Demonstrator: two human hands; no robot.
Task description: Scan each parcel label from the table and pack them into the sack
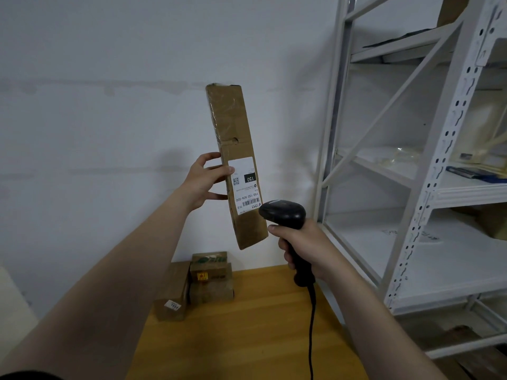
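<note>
My left hand grips a long, flat cardboard parcel by its left edge and holds it upright in the air, tilted slightly. Its white label with a barcode faces me. My right hand grips the handle of a black corded barcode scanner. The scanner head sits just below and right of the label, close to the parcel's face. The sack is not in view.
A wooden table lies below, with a stack of small cardboard boxes and another box at its far left corner. White metal shelving stands to the right. A plain wall is behind.
</note>
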